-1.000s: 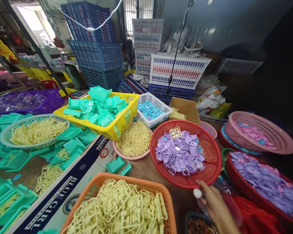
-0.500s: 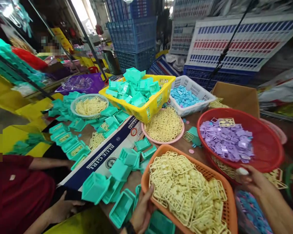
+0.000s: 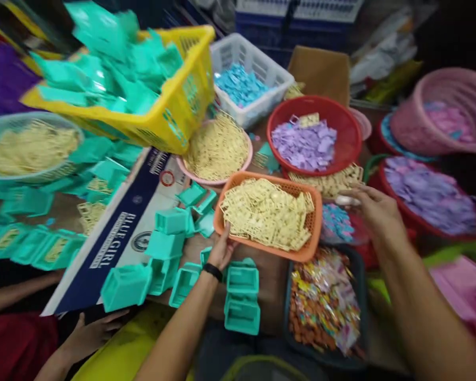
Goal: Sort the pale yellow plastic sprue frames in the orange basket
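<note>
Two hands frame the orange basket [image 3: 312,225] — your left hand [image 3: 221,248] grips its near-left rim, your right hand [image 3: 375,209] hovers loosely open just past its right edge.

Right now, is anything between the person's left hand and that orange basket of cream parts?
Nothing visible. The left hand already grips the near-left corner of the orange basket; teal boxes lie beside the wrist, not between.

An orange basket [image 3: 311,233] — heaped with pale yellow plastic frames [image 3: 266,211] — is sitting level just in front of the red basket [image 3: 351,138].
</note>
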### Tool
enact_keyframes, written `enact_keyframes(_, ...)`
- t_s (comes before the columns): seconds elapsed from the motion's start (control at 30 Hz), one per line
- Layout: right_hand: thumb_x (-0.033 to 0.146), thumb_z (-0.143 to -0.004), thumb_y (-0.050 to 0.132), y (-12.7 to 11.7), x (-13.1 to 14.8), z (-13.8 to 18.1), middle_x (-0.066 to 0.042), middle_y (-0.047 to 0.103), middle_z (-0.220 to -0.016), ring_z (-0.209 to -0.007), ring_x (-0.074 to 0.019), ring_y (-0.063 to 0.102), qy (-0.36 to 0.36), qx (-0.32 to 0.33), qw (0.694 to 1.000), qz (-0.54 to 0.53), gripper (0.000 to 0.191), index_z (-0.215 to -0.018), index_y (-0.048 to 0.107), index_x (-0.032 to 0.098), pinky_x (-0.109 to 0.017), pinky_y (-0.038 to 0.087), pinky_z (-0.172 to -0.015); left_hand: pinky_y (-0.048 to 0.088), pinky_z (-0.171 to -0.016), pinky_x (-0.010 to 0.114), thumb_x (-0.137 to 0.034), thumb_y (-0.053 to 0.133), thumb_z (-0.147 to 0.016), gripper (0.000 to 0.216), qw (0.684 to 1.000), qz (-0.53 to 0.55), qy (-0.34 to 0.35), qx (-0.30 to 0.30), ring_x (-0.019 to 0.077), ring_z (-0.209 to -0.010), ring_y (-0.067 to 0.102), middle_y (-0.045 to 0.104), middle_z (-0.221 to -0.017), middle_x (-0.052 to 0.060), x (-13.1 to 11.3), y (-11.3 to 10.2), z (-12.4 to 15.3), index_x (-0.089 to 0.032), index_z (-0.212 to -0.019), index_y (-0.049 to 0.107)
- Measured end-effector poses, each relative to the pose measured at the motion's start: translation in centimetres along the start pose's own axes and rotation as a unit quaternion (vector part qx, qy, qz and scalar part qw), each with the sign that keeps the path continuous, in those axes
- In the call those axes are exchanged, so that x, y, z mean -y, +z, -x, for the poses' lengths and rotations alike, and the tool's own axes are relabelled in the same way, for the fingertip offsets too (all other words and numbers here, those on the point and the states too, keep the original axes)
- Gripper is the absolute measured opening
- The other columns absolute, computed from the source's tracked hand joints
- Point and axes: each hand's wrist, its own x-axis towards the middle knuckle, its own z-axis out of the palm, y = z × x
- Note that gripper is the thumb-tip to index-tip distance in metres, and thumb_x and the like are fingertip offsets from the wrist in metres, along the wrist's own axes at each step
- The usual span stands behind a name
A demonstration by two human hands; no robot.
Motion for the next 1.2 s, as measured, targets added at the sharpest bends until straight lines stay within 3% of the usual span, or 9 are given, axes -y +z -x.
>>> enact_keyframes(0.2,0.062,-0.066,0.066,-9.4,-5.2,12.6,-0.008,0.075,-0.084,-0.076,-0.0235,0.066,0.077,-0.098,0.978,0.168,0.048,-0.086,0.072,0.019,-0.034,0.051,-0.068,0.06,-0.089,0.026,-0.02,0.063,-0.096,0.022,0.999,-0.046,0.002,0.007,0.014,-0.098,0.071,0.075,-0.115,0.005,-0.4,0.3,0.4,-0.02,-0.117,0.066)
enact_keyframes(0.27,0.061,-0.068,0.059,-11.6,-8.0,16.2,-0.009,0.075,-0.083,-0.074,-0.0261,0.068,0.108,-0.079,0.959,0.249,0.046,-0.084,0.072,0.02,-0.037,0.052,-0.07,0.059,-0.082,0.023,-0.024,0.063,-0.096,0.016,0.997,-0.07,0.004,0.011,0.013,-0.093,0.071,0.074,-0.111,0.006,-0.5,0.3,1.4,-0.018,-0.111,0.066)
enact_keyframes(0.47,0.048,-0.079,0.051,-10.8,-12.9,21.4,-0.022,0.074,-0.105,-0.094,-0.034,0.071,0.109,0.06,0.899,0.421,0.047,-0.103,0.07,0.012,-0.043,0.053,-0.086,0.055,-0.079,0.025,-0.027,0.076,-0.083,0.027,0.964,-0.212,0.121,-0.102,0.0115,-0.078,0.069,0.064,-0.094,-0.001,2.2,-2.1,6.3,-0.02,-0.1,0.057)
enact_keyframes(0.6,0.041,-0.094,0.047,-8.8,-12.4,21.2,-0.028,0.07,-0.111,-0.101,-0.0365,0.069,0.129,0.113,0.832,0.528,0.048,-0.117,0.064,0.001,-0.041,0.052,-0.084,0.052,-0.072,0.029,-0.048,0.07,-0.08,0.034,0.912,-0.379,0.151,0.035,0.0174,-0.078,0.066,0.065,-0.09,0.002,7.6,-1.9,10.1,-0.021,-0.099,0.06)
enact_keyframes(0.77,0.032,-0.099,0.044,-9.3,-11.8,20.8,-0.022,0.074,-0.099,-0.09,-0.0326,0.072,0.132,0.147,0.79,0.58,0.037,-0.108,0.069,0.007,-0.037,0.051,-0.075,0.046,-0.075,0.032,-0.031,0.057,-0.08,0.016,0.839,-0.478,0.051,0.256,0.0205,-0.078,0.063,0.07,-0.08,0.006,17.0,2.5,12.0,-0.019,-0.083,0.068)
enact_keyframes(0.87,0.031,-0.101,0.035,-10.6,-12.3,21.4,-0.021,0.075,-0.089,-0.078,-0.0304,0.072,0.088,0.126,0.791,0.592,0.042,-0.104,0.071,0.01,-0.037,0.051,-0.066,0.043,-0.077,0.035,-0.026,0.059,-0.076,0.012,0.842,-0.479,0.004,0.25,0.0214,-0.075,0.058,0.069,-0.077,0.007,21.9,5.1,11.7,-0.019,-0.076,0.068)
enact_keyframes(0.97,0.036,-0.102,0.028,-11.7,-13.1,23.1,-0.021,0.074,-0.091,-0.076,-0.0308,0.071,-0.016,0.079,0.822,0.563,0.051,-0.11,0.071,0.009,-0.039,0.053,-0.065,0.045,-0.077,0.037,-0.041,0.059,-0.08,0.025,0.859,-0.453,-0.037,0.236,0.0226,-0.073,0.056,0.064,-0.072,0.008,24.8,6.8,11.6,-0.019,-0.069,0.063)
enact_keyframes(1.1,0.039,-0.104,0.03,-11.5,-13.0,26.4,-0.021,0.072,-0.119,-0.102,-0.0329,0.071,-0.193,0.052,0.863,0.463,0.05,-0.133,0.061,0.012,-0.047,0.056,-0.085,0.048,-0.068,0.032,-0.075,0.056,-0.078,0.056,0.907,-0.283,-0.191,0.245,0.0178,-0.066,0.056,0.06,-0.068,0.003,25.4,7.7,12.4,-0.019,-0.075,0.06)
enact_keyframes(1.2,0.034,-0.104,0.039,-10.9,-11.6,28.4,-0.015,0.067,-0.132,-0.117,-0.0303,0.066,-0.274,0.127,0.872,0.384,0.044,-0.141,0.056,0.018,-0.048,0.056,-0.094,0.048,-0.069,0.025,-0.072,0.084,-0.054,0.068,0.951,-0.119,-0.229,0.168,0.0147,-0.073,0.06,0.064,-0.078,0.0,23.7,6.9,13.2,-0.019,-0.092,0.062)
